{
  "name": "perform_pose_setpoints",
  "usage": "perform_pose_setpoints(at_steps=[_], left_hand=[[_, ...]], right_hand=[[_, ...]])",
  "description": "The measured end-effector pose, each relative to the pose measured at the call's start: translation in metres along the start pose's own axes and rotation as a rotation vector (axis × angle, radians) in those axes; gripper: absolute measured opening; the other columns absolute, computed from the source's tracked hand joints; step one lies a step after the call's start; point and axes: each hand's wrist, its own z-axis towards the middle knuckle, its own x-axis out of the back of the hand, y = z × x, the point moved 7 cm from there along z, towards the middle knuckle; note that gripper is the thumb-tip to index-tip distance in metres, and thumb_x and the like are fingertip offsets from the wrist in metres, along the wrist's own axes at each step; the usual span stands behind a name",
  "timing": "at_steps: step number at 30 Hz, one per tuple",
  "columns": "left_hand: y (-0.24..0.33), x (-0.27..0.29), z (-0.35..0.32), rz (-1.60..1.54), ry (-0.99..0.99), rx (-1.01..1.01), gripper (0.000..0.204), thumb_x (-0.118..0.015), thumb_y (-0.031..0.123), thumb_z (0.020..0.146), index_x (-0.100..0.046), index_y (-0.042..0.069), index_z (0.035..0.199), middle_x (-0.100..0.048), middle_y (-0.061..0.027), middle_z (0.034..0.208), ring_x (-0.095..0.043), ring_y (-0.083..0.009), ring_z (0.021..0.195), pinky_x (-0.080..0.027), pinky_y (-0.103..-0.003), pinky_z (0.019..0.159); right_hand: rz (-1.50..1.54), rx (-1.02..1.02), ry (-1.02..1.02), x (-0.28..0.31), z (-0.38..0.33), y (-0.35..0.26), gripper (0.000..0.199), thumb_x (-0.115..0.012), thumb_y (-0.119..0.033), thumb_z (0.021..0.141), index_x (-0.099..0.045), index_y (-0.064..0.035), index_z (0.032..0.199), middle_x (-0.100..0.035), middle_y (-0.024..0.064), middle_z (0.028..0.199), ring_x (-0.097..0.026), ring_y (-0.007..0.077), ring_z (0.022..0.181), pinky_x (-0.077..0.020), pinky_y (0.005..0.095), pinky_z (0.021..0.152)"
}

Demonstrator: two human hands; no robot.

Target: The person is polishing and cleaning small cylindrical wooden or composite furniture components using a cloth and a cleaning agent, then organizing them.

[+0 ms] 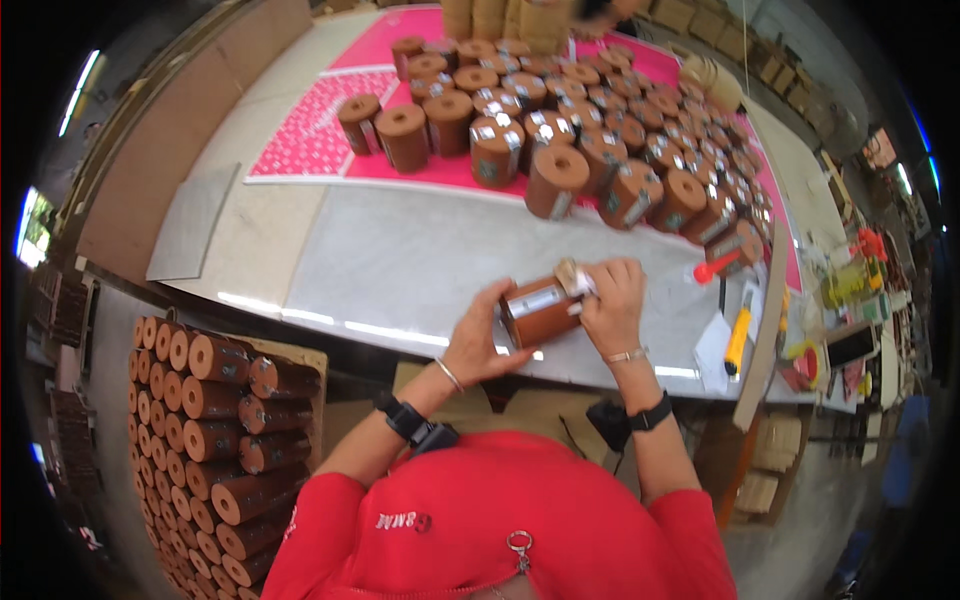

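Over the near edge of the table, my left hand (476, 340) is closed around a brown cylinder (545, 325) that lies tilted on its side. A silvery strip runs along the top of the cylinder. My right hand (614, 302) pinches a pale, crumpled wad (572, 278), white and tan, against the cylinder's right end. The wad looks like cloth or tissue, but the fingers partly cover it. Many similar brown cylinders (558, 180) with centre holes stand upright beyond my hands, several bearing shiny patches.
The upright cylinders stand on a pink sheet (300, 135) across the grey table (380, 250). A yellow-handled cutter (738, 340), a red tool (712, 268) and white paper (712, 350) lie right. Stacked cylinders (215, 400) fill the lower left. A wooden strip (765, 350) edges the right.
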Motion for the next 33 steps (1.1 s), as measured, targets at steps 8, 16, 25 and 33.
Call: perform_pose_setpoints(at_steps=[8, 16, 25, 33], left_hand=[[0.003, 0.005, 0.009, 0.046, -0.028, 0.027, 0.095, -0.085, 0.025, 0.062, -0.032, 0.001, 0.137, -0.050, -0.0200, 0.126, -0.054, -0.0345, 0.112, -0.045, -0.039, 0.097], [0.005, 0.002, 0.008, 0.093, -0.066, 0.152, 0.092, -0.083, 0.029, 0.065, -0.032, 0.003, 0.138, -0.048, -0.0196, 0.129, -0.050, -0.0331, 0.118, -0.040, -0.039, 0.100], [0.020, -0.002, 0.020, 0.266, -0.103, -0.158, 0.084, -0.083, 0.015, 0.064, -0.037, 0.005, 0.134, -0.045, -0.0217, 0.135, -0.047, -0.0361, 0.122, -0.040, -0.041, 0.102], [-0.003, -0.002, 0.007, 0.078, -0.137, 0.304, 0.086, -0.079, 0.034, 0.070, -0.035, 0.003, 0.137, -0.045, -0.0203, 0.134, -0.046, -0.0349, 0.122, -0.036, -0.043, 0.102]], right_hand=[[-0.057, -0.018, 0.070, -0.003, -0.003, 0.004, 0.028, -0.054, -0.001, 0.063, -0.064, -0.0061, 0.088, -0.055, 0.0104, 0.087, -0.052, 0.0317, 0.087, -0.0397, 0.0421, 0.079], [0.253, -0.457, 0.053, 0.023, -0.057, 0.085, 0.019, -0.059, -0.005, 0.084, -0.063, 0.0008, 0.102, -0.060, 0.0098, 0.094, -0.059, 0.0214, 0.083, -0.0462, 0.0295, 0.073], [0.593, -0.336, 0.128, 0.010, 0.000, 0.009, 0.022, -0.061, -0.005, 0.079, -0.065, -0.0022, 0.100, -0.057, 0.0122, 0.098, -0.059, 0.0252, 0.085, -0.0490, 0.0353, 0.075], [-0.006, -0.024, -0.001, 0.016, -0.018, -0.010, 0.039, -0.068, -0.021, 0.073, -0.061, -0.0014, 0.106, -0.054, 0.0116, 0.101, -0.056, 0.0278, 0.085, -0.0492, 0.0362, 0.067]])
